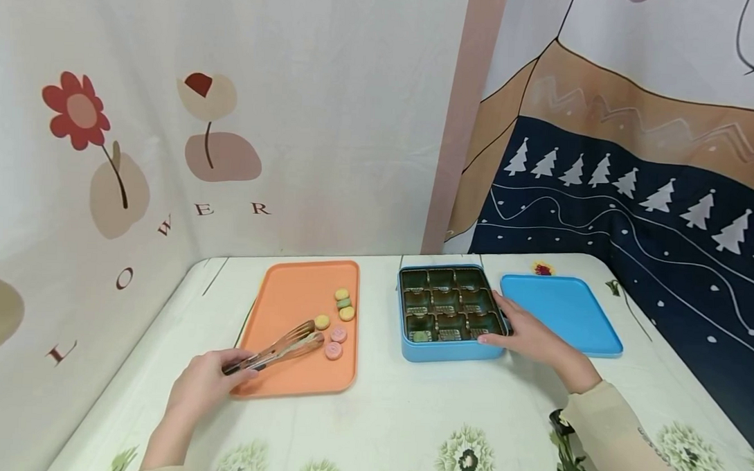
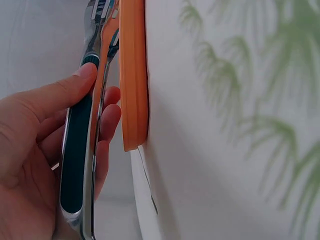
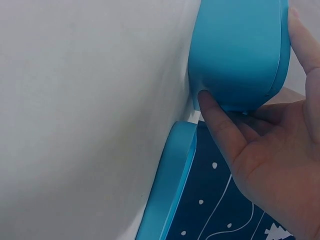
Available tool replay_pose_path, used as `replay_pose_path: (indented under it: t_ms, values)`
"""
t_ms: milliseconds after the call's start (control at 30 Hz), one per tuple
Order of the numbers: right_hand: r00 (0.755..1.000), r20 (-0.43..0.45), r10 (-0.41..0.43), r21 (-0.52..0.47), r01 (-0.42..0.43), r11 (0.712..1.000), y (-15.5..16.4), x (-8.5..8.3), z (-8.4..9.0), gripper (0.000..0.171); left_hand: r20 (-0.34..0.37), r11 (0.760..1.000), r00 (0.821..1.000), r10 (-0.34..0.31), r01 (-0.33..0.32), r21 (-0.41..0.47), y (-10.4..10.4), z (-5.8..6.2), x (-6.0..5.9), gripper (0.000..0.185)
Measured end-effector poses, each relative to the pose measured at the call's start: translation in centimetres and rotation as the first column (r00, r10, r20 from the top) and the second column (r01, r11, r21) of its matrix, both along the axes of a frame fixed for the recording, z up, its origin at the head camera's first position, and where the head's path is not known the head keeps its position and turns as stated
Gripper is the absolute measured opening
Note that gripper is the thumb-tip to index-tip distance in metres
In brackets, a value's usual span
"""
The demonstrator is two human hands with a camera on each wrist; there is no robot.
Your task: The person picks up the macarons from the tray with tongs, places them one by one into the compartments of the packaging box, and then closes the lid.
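Note:
My left hand (image 1: 202,385) holds a pair of tongs (image 1: 273,350) with dark grips, thumb on one side and fingers on the other. The tong ends reach over the orange tray (image 1: 275,287), close to a yellow macaron (image 1: 322,322). Two pink macarons (image 1: 333,350) lie just right of the tips. Farther back, a green macaron (image 1: 344,303) sits between two yellow ones. My right hand (image 1: 526,331) grips the right front corner of the blue box (image 1: 444,352). Its dark divided insert (image 1: 446,300) has something green in the front-left compartment.
A blue lid (image 1: 561,311) lies flat to the right of the box, behind my right forearm. A flower-printed cloth (image 1: 377,416) covers the table. Printed curtains (image 1: 356,124) hang along the back and sides.

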State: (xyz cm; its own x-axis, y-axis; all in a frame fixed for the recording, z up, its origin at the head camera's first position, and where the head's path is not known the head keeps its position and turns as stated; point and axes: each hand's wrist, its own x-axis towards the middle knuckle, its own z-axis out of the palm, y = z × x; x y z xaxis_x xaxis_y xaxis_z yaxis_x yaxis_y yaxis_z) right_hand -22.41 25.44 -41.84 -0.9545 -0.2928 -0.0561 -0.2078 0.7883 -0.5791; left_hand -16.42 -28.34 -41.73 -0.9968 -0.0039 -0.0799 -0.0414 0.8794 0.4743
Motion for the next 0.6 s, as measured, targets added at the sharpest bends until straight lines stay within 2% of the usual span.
replay_pose_path:
  t_ms: [333,600]
  values:
    - [1.0,-0.004,0.003,-0.004,-0.003,1.0,0.06,-0.03,-0.08,0.108,-0.019,1.0,1.0,0.004,-0.004,-0.006,0.08,-0.01,-0.05,0.02]
    - [1.0,-0.004,-0.001,-0.008,0.001,1.0,0.0,-0.06,-0.05,0.107,-0.017,1.0,1.0,0.01,-0.01,-0.016,0.11,0.17,0.02,0.02]
